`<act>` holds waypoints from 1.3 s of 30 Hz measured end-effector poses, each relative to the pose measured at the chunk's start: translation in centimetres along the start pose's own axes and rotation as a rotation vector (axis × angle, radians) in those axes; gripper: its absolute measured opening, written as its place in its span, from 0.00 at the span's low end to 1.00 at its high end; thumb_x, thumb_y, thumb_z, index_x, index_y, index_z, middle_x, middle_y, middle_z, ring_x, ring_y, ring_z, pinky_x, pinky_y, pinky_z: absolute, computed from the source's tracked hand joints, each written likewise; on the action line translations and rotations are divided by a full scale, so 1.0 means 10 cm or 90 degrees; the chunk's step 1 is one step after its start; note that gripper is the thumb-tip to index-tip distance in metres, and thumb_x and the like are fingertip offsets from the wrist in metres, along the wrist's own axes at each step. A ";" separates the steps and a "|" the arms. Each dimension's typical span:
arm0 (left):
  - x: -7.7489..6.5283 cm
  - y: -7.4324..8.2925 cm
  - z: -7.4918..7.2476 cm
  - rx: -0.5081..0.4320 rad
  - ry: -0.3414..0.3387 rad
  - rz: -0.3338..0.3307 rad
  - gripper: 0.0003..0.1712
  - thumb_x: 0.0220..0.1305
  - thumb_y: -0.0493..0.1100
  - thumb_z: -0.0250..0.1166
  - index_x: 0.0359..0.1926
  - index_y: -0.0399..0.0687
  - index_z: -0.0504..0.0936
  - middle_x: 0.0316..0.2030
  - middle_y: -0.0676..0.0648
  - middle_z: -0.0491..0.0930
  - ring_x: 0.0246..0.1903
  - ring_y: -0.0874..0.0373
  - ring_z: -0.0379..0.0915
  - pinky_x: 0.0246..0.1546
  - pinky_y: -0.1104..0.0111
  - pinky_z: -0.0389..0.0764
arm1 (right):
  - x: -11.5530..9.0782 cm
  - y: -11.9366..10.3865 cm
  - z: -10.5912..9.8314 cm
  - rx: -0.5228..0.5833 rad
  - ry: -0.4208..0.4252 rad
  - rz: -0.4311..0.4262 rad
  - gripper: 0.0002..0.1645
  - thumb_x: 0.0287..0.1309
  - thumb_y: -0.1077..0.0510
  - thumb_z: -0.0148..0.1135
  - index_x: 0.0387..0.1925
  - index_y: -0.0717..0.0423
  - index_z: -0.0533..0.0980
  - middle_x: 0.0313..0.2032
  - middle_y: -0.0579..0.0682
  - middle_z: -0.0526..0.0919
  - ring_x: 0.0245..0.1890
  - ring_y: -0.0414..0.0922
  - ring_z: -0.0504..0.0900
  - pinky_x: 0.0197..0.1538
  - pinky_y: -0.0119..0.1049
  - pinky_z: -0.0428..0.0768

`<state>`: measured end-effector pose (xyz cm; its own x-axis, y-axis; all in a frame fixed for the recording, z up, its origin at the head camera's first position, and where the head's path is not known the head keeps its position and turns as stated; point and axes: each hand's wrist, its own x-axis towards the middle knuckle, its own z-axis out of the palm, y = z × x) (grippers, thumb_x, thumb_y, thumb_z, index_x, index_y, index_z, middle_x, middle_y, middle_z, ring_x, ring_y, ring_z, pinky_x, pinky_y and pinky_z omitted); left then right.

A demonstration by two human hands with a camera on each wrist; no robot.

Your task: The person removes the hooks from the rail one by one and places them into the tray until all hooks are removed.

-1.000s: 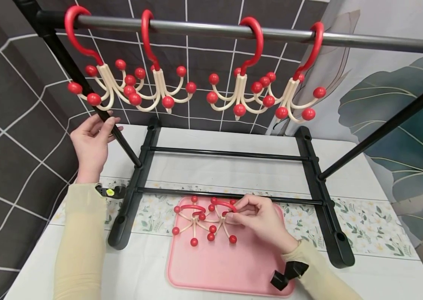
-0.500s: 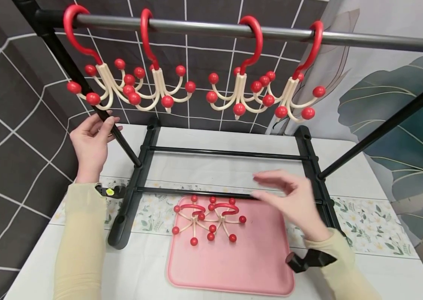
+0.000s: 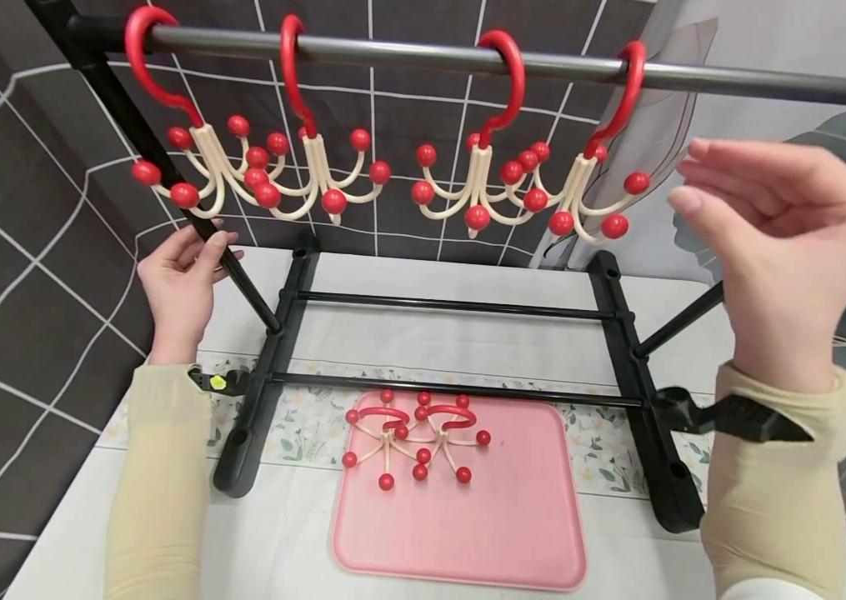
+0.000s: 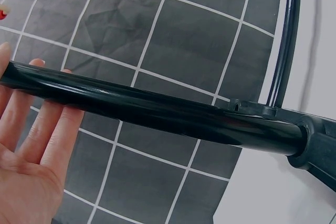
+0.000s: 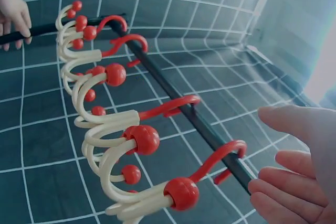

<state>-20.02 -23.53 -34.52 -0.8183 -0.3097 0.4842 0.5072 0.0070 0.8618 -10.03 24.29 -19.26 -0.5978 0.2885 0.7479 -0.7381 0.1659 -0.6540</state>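
My left hand (image 3: 182, 283) holds the black left post (image 4: 157, 111) of a rack, thumb in front and fingers behind. My right hand (image 3: 790, 225) is raised below the metal rail (image 3: 407, 54), just right of the rightmost hanger (image 3: 578, 187); its thumb and fingers stand apart with nothing between them. Several cream hangers with red hooks and red ball-tipped arms hang from the rail, in a left pair and a right pair. Two more such hangers, a left one (image 3: 387, 446) and a right one (image 3: 442, 437), lie side by side on a pink tray (image 3: 468, 533).
The rack's black feet, left (image 3: 265, 400) and right (image 3: 648, 417), stand on a white table (image 3: 272, 533) with a floral strip. A front crossbar (image 3: 453, 388) passes just behind the tray. A dark gridded cloth (image 3: 25, 333) hangs behind and at left.
My right hand has let go of the right hanger on the tray and risen, without it, up and to the right towards the rail. My left hand stays on the post.
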 end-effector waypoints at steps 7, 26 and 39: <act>0.00 0.01 0.01 0.007 0.002 -0.004 0.16 0.63 0.36 0.73 0.50 0.33 0.87 0.38 0.42 0.88 0.33 0.55 0.88 0.40 0.72 0.85 | 0.26 0.08 0.19 -0.217 -0.064 -0.029 0.19 0.52 0.66 0.78 0.47 0.63 0.86 0.45 0.57 0.88 0.45 0.45 0.88 0.51 0.32 0.83; 0.00 0.01 0.01 0.029 0.009 -0.016 0.15 0.63 0.37 0.73 0.50 0.37 0.87 0.39 0.43 0.88 0.33 0.57 0.87 0.40 0.74 0.85 | 0.29 0.18 0.41 -0.225 -0.021 0.007 0.11 0.58 0.60 0.75 0.43 0.60 0.88 0.40 0.51 0.90 0.37 0.39 0.88 0.45 0.29 0.83; 0.00 0.01 0.00 0.024 0.007 -0.014 0.15 0.63 0.36 0.73 0.51 0.37 0.87 0.38 0.44 0.88 0.33 0.57 0.87 0.39 0.74 0.85 | 0.35 0.22 0.32 -0.227 0.040 -0.038 0.09 0.59 0.59 0.75 0.41 0.59 0.88 0.39 0.54 0.89 0.37 0.42 0.88 0.46 0.31 0.83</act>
<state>-19.98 -23.54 -34.48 -0.8257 -0.3213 0.4636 0.4784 0.0365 0.8774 -14.74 22.63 -17.72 -0.5288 0.3238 0.7845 -0.6090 0.4990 -0.6165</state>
